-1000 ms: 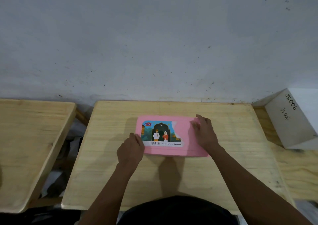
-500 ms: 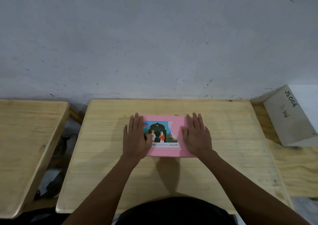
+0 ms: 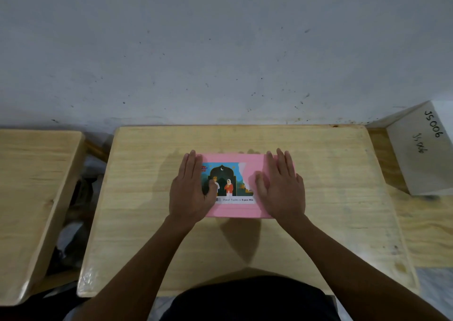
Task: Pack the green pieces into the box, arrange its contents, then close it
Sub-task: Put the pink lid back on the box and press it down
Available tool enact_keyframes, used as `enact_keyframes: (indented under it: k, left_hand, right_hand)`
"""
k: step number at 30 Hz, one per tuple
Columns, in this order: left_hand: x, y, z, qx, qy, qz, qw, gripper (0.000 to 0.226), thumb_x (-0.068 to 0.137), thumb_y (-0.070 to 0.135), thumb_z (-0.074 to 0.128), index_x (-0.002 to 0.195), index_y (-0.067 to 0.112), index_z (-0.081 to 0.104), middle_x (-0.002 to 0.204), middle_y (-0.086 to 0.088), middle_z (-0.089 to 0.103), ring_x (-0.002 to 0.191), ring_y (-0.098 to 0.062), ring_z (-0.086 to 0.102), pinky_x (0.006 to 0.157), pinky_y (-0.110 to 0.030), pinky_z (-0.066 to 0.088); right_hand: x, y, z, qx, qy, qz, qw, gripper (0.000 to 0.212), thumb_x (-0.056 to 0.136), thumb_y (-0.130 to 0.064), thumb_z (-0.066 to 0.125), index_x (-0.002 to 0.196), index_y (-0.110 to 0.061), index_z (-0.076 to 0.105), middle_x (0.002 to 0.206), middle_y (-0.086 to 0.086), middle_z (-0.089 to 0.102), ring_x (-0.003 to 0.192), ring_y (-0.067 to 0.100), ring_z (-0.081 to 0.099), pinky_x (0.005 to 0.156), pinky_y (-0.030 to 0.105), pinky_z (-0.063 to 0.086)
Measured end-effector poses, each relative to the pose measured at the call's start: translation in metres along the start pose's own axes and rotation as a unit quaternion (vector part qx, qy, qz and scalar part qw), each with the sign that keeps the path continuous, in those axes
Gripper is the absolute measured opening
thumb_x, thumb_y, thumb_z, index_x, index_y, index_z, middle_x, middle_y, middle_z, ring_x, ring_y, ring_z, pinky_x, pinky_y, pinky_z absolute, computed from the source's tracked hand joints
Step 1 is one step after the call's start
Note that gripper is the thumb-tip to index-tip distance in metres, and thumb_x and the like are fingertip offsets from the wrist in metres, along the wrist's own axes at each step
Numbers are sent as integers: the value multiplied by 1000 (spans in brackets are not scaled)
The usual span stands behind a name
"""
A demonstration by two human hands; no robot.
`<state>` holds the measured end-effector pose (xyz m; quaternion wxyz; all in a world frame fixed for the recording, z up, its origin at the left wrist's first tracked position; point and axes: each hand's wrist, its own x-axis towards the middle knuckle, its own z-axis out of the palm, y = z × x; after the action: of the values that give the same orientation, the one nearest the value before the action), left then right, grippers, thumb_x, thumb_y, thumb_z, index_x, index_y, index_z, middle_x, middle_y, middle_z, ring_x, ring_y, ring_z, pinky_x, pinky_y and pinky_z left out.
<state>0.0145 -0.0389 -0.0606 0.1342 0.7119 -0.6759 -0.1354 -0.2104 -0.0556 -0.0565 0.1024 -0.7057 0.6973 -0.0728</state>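
1. The step in hand seems to be the last one, the closing. The lid of the pink box (image 3: 253,165) lies flat and no gap shows.
2. The box sits near the middle of the wooden bench (image 3: 331,173), a little toward the wall.
3. The left hand (image 3: 188,193) lies flat on the left part of the lid, with straight fingers that press and grip nothing. The right hand (image 3: 282,193) does the same on the right part.
4. No green pieces are in view; I judge that they are inside already.
5. The next move probably calls for an even push along the edges, so that the lid sits fully down, and then lifting both hands without dragging the box.
6. The printed label (image 3: 228,181) on the lid shows 2 figures before a dark arch with a moon. Under it, beside a barcode, I read "Paket Toples isi 5 pcs Mie". The logo at its upper left is partly hidden by the left hand.
7. The white box (image 3: 421,154) at the right carries handwritten "JS006", and a fainter copy below it.
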Motion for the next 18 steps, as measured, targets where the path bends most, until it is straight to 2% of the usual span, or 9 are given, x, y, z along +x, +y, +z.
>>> enact_keyframes:
  k: [4, 8, 11, 13, 15, 16, 18]
  left_hand:
    - [0, 2, 1, 35, 2, -3, 999, 73, 85, 48, 42, 146, 13, 23, 158, -4, 20, 147, -20, 16, 96, -39, 45]
    - [0, 2, 2, 30, 14, 0, 999, 71, 86, 48, 42, 145, 13, 26, 157, -4, 23, 147, -20, 17, 98, -41, 44]
    - [-4, 3, 0, -5, 29, -14, 999, 65, 86, 46, 44, 142, 16, 31, 156, -3, 25, 145, -20, 23, 102, -41, 41]
    - [-5, 3, -2, -47, 49, -51, 996, 61, 87, 41, 48, 141, 16, 32, 156, -4, 24, 137, -24, 37, 94, -41, 49]
    - [-7, 2, -4, -121, 61, -119, 984, 59, 90, 37, 48, 142, 15, 29, 154, -7, 26, 128, -29, 47, 86, -44, 54]
    - [-8, 0, -3, -169, 61, -166, 970, 56, 92, 36, 47, 140, 14, 32, 150, -10, 33, 126, -31, 49, 88, -45, 52]
    - [-12, -4, -5, -246, 50, -255, 934, 43, 92, 40, 44, 123, 11, 53, 124, -15, 59, 109, -34, 58, 83, -39, 49]
  right_hand:
    - [1, 0, 1, -7, 5, -4, 1000, 59, 96, -51, 29, 148, -21, 28, 159, 6, 23, 149, 23, 13, 100, 50, 43]
    - [2, 1, 1, 6, 13, 2, 1000, 56, 94, -51, 31, 141, -21, 36, 156, 5, 30, 147, 21, 19, 97, 47, 47]
    - [0, 3, -4, 71, 29, 13, 997, 50, 94, -44, 33, 135, -18, 44, 154, 5, 34, 144, 21, 27, 100, 44, 47]
    - [-3, 4, -8, 148, 59, 64, 985, 48, 95, -39, 40, 139, -18, 42, 155, 2, 33, 140, 21, 35, 99, 45, 47]
    - [-6, 8, -12, 253, 74, 161, 951, 50, 97, -35, 45, 143, -21, 36, 153, 2, 33, 132, 23, 45, 96, 46, 46]
    - [-9, 10, -15, 322, 68, 211, 920, 51, 97, -34, 48, 144, -21, 35, 150, 3, 37, 128, 25, 48, 96, 45, 46]
    - [-16, 17, -20, 443, 43, 257, 858, 49, 96, -29, 51, 143, -24, 41, 143, 4, 49, 122, 26, 53, 97, 43, 46]
